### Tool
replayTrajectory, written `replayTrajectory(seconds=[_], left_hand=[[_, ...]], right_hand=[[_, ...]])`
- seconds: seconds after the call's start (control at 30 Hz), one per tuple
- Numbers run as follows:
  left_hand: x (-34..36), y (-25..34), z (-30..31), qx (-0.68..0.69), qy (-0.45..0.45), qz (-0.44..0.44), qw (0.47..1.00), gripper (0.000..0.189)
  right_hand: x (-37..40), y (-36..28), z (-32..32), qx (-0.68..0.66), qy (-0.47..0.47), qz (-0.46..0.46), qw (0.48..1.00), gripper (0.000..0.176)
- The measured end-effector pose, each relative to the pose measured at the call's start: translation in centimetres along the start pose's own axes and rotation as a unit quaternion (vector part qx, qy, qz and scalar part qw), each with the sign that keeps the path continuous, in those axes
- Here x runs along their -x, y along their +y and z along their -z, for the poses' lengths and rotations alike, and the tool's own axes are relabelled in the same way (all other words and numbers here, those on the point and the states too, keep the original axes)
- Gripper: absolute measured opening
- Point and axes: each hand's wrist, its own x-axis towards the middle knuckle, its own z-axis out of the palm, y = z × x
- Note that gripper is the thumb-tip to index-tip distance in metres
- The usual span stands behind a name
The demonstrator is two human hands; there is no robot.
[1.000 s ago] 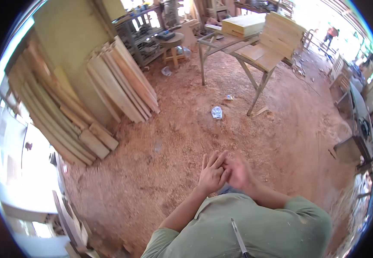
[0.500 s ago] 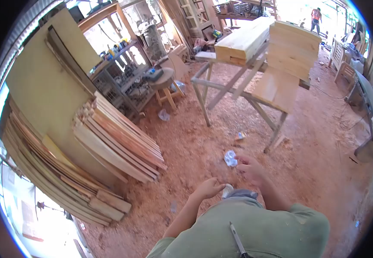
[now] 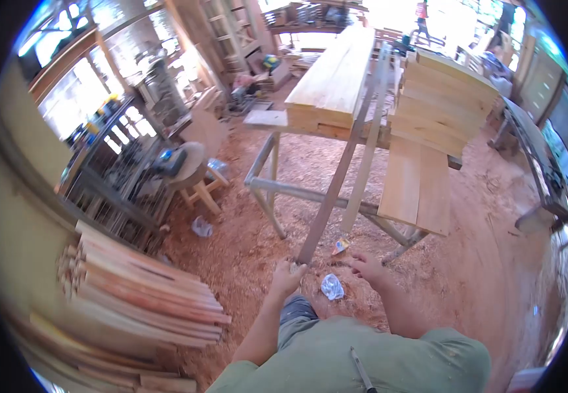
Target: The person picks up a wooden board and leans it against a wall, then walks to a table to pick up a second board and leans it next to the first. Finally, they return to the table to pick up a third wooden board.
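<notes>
My left hand [image 3: 286, 278] is closed, its fingertips right at the near end of a long dark wooden strip [image 3: 332, 196]. Something small and whitish shows at those fingers; I cannot tell what it is. My right hand [image 3: 369, 270] is held out to the right with bent fingers apart and nothing in them. A paler strip [image 3: 366, 167] lies beside the dark one, both jutting toward me over the trestle frame [image 3: 310, 194]. Thick light boards [image 3: 331, 78] rest on the frame at the left, and a taller board stack [image 3: 444, 98] at the right.
Crumpled clear plastic [image 3: 332, 287] and a small colourful wrapper [image 3: 341, 246] lie on the shavings-covered floor. Bundled wood slats [image 3: 143, 288] lean at the left. Behind them are a round wooden stool [image 3: 189, 167] and a cluttered shelf [image 3: 117, 190]. A person [image 3: 421, 18] is far off.
My view has moved closer to the trestle and turned right. My left hand has gone from a white thing at my waist to the dark strip's end; my right hand's fingers have spread.
</notes>
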Motion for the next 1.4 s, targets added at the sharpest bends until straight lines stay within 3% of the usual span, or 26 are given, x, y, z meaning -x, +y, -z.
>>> replayTrajectory(seconds=[0.03, 0.1, 0.13, 0.2, 0.23, 0.3, 0.4, 0.47, 0.5, 0.53, 0.57, 0.6, 0.67, 0.73, 0.8, 0.87, 0.9, 0.93, 0.97, 1.0, 1.07, 1.1, 1.13, 1.2, 1.33, 1.4], left_hand=[[-2.2, 0.7, 0.4, 0.002, -0.013, -0.018, 1.0, 0.076], [-5.5, 2.8, 2.0, -0.006, -0.193, 0.052, 0.98, 0.069], [-7.2, 0.9, 0.6, -0.007, -0.21, 0.038, 0.977, 0.069], [-10.9, -3.4, -3.9, 0.216, -0.419, 0.113, 0.875, 0.053], [-11.8, -1.8, -3.1, 0.217, -0.433, 0.103, 0.869, 0.053], [-11.9, 2.7, -0.1, 0.485, -0.564, 0.269, 0.612, 0.039], [-13.5, 3.0, -2.7, 0.418, -0.663, 0.304, 0.541, 0.033], [-13.3, 3.3, -3.9, 0.389, -0.69, 0.284, 0.54, 0.025], [-12.7, 3.6, -4.4, 0.318, -0.625, 0.224, 0.676, 0.024], [-12.5, 4.6, -4.5, 0.244, -0.54, 0.153, 0.791, 0.024], [-12.5, 5.5, -4.7, 0.137, -0.484, 0.096, 0.859, 0.026], [-12.4, 6.0, -4.8, 0.135, -0.493, 0.103, 0.853, 0.026], [-13.1, 9.1, -3.8, 0.044, -0.501, -0.057, 0.863, 0.032], [-14.2, 10.0, -4.6, 0.002, -0.495, -0.093, 0.864, 0.036], [-14.9, 9.7, -7.5, 0.313, -0.47, -0.082, 0.821, 0.047], [-18.7, 17.3, -1.4, 0.077, -0.565, -0.094, 0.816, 0.045], [-20.2, 17.6, -2.0, 0.074, -0.568, -0.093, 0.815, 0.045], [-21.7, 17.3, -3.5, 0.061, -0.623, -0.085, 0.776, 0.044], [-22.7, 17.5, -4.5, 0.048, -0.672, -0.077, 0.735, 0.043], [-23.3, 17.6, -5.4, 0.048, -0.669, -0.078, 0.738, 0.043], [-24.0, 17.5, -6.8, 0.093, -0.715, -0.173, 0.671, 0.043], [-23.3, 16.5, -8.1, 0.097, -0.669, -0.153, 0.721, 0.042], [-22.9, 16.6, -8.5, 0.099, -0.667, -0.146, 0.724, 0.042], [-22.6, 16.5, -8.8, -0.068, -0.634, -0.196, 0.745, 0.044], [-23.1, 14.5, -6.9, 0.082, -0.638, -0.148, 0.751, 0.054], [-25.7, 12.7, -6.7, 0.068, -0.63, -0.114, 0.765, 0.054]], right_hand=[[-1.1, 0.1, 0.1, -0.014, 0.05, -0.021, 0.998, 0.052], [-3.6, 0.1, -0.1, -0.079, 0.121, -0.03, 0.989, 0.055], [-4.5, 0.0, -0.5, -0.135, 0.169, -0.047, 0.975, 0.058], [-7.0, -0.8, -1.4, -0.168, 0.246, -0.053, 0.953, 0.049], [-8.4, -1.0, -1.4, -0.207, 0.234, -0.074, 0.947, 0.046], [-11.0, -1.8, -0.9, -0.245, 0.239, -0.092, 0.935, 0.043], [-12.7, -2.6, -1.5, -0.35, 0.187, -0.119, 0.91, 0.033], [-12.4, -3.4, -2.2, -0.333, 0.246, -0.071, 0.908, 0.025], [-12.3, -3.6, -2.7, -0.341, 0.256, -0.069, 0.902, 0.025], [-12.3, -3.6, -3.1, -0.244, 0.329, -0.063, 0.91, 0.023], [-12.0, -3.5, -3.3, -0.14, 0.395, -0.063, 0.906, 0.021], [-11.8, -3.1, -3.7, -0.143, 0.398, -0.074, 0.903, 0.021], [-12.0, -2.3, -3.6, 0.122, 0.524, 0.07, 0.84, 0.027], [-12.4, -2.3, -3.4, 0.081, 0.504, 0.091, 0.855, 0.028], [-10.5, -6.9, -3.9, -0.197, 0.351, -0.063, 0.913, 0.032], [-10.8, -6.9, -3.5, -0.188, 0.375, -0.04, 0.907, 0.031], [-10.8, -6.6, -3.3, -0.174, 0.395, -0.017, 0.902, 0.031], [-10.7, -6.2, -2.9, -0.175, 0.395, -0.018, 0.902, 0.031], [-10.7, -6.1, -2.4, -0.23, 0.395, 0.011, 0.889, 0.028], [-10.9, -5.9, -1.7, -0.283, 0.391, 0.042, 0.875, 0.027], [-11.0, -5.4, -0.6, -0.245, 0.371, 0.034, 0.895, 0.029], [-10.9, -4.9, -0.4, -0.208, 0.354, 0.023, 0.912, 0.033], [-10.7, -4.4, -0.2, -0.208, 0.348, 0.019, 0.914, 0.033], [-10.3, -3.7, -0.2, -0.057, 0.364, -0.095, 0.925, 0.037], [-8.4, -4.5, -1.9, -0.028, 0.412, -0.05, 0.909, 0.034], [-8.3, -3.7, -2.3, 0.057, 0.532, -0.039, 0.844, 0.035]])
